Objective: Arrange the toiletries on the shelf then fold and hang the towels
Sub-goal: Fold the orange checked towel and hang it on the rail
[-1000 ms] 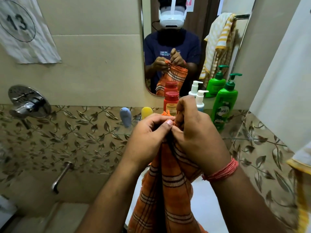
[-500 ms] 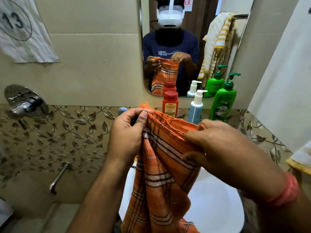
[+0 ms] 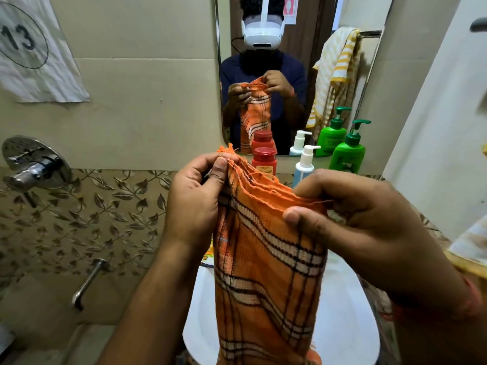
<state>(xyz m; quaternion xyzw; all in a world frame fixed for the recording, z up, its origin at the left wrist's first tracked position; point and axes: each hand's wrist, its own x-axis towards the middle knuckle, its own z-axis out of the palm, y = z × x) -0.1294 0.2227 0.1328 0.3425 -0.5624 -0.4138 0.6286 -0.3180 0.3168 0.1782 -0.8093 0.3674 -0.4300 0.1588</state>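
Orange checked cotton towel (image 3: 266,272) hanging over white basin (image 3: 340,325); left hand (image 3: 195,204) pinching top edge at 10 o'clock; right hand (image 3: 363,227) pinching at 3 o'clock; both grips holding cloth.

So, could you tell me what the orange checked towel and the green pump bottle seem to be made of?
The orange checked towel looks like thin woven cotton, matte, with loose threads fraying along its top edge. The green pump bottle appears to be glossy moulded plastic, judging by its sheen; I cannot be certain.
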